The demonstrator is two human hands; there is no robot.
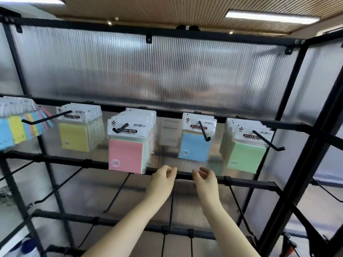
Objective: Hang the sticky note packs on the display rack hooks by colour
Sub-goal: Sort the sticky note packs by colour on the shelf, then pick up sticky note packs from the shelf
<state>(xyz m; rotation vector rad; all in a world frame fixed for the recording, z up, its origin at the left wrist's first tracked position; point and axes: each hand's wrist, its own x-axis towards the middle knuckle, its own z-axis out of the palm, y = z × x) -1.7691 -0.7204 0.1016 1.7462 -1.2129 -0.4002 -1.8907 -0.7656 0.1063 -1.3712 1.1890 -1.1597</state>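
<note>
Below the blue sticky note pack (194, 148), the left hand (161, 180) and the right hand (205, 181) are raised side by side in front of a black crossbar (246, 181) of the display rack (289, 115). Both hands hold nothing, with fingers loosely curled. The blue pack hangs on its hook (204, 131) just above them. Pink packs (128, 154) hang to the left, green packs (245, 154) to the right, and yellow packs (76, 136) farther left. Bare hooks (118, 191) stick out lower down.
</note>
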